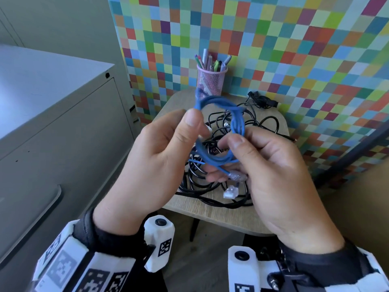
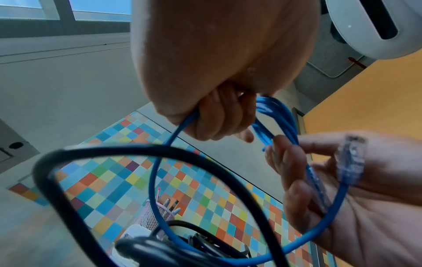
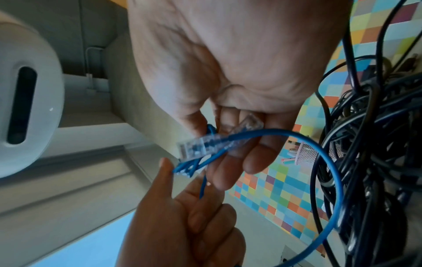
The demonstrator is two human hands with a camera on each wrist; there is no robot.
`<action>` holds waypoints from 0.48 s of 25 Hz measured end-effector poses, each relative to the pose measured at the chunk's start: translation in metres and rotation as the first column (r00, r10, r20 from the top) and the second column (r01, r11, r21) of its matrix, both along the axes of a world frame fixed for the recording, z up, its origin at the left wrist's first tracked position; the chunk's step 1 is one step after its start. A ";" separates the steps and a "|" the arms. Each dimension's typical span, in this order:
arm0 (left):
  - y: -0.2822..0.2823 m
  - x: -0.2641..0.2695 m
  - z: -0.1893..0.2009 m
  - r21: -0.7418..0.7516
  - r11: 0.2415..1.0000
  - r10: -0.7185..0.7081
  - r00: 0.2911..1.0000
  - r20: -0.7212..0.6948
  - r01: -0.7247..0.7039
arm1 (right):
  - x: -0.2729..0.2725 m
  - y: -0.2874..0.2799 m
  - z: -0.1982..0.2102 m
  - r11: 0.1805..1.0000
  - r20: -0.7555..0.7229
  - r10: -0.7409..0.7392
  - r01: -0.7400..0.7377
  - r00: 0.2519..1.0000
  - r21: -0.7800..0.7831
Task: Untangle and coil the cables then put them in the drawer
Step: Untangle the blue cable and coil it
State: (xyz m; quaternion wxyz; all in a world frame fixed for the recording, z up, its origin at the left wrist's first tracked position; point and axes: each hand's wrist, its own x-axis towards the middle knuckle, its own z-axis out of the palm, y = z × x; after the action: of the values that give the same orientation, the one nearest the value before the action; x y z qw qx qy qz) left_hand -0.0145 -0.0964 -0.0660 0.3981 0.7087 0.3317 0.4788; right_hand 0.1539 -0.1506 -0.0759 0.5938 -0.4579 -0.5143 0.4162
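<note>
A blue network cable (image 1: pixel 219 102) is wound into a small coil and held in the air over the table. My left hand (image 1: pixel 195 123) pinches the coil's upper left side between thumb and fingers. On the coil's right side my right hand (image 1: pixel 229 157) grips the strands, and its fingers hold a clear plug (image 1: pixel 236 175). A second clear plug (image 1: pixel 230 191) shows just below. In the left wrist view one blue strand (image 2: pixel 155 173) loops down from the left hand (image 2: pixel 219 117). The right wrist view shows the plug (image 3: pixel 196 146) lying across the right hand's fingers (image 3: pixel 251 162).
A tangle of black cables (image 1: pixel 200 182) lies on the small wooden table (image 1: pixel 210 216) under my hands. A pink mesh pen cup (image 1: pixel 210 81) stands at the table's back edge against the checkered wall. A grey cabinet (image 1: pixel 63 123) stands to the left.
</note>
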 end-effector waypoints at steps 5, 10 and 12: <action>0.002 -0.007 0.004 -0.140 0.969 -0.209 0.978 -0.014 0.205 | 0.008 0.004 -0.004 0.996 0.075 -0.086 0.082 0.993 0.046; 0.007 -0.017 0.003 -0.252 0.937 -0.288 0.943 -0.169 0.241 | 0.016 0.001 -0.001 0.990 0.225 -0.102 0.077 0.969 0.119; 0.009 -0.016 0.000 -0.282 0.930 -0.287 0.946 -0.149 0.238 | 0.019 0.000 0.001 0.991 0.209 -0.080 0.056 0.975 0.121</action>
State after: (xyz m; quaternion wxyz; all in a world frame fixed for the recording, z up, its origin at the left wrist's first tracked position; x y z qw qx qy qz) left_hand -0.0306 -0.0874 -0.0661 0.5152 0.7304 0.3294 0.3043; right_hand 0.1732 -0.1509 -0.0747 0.5745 -0.4823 -0.5820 0.3140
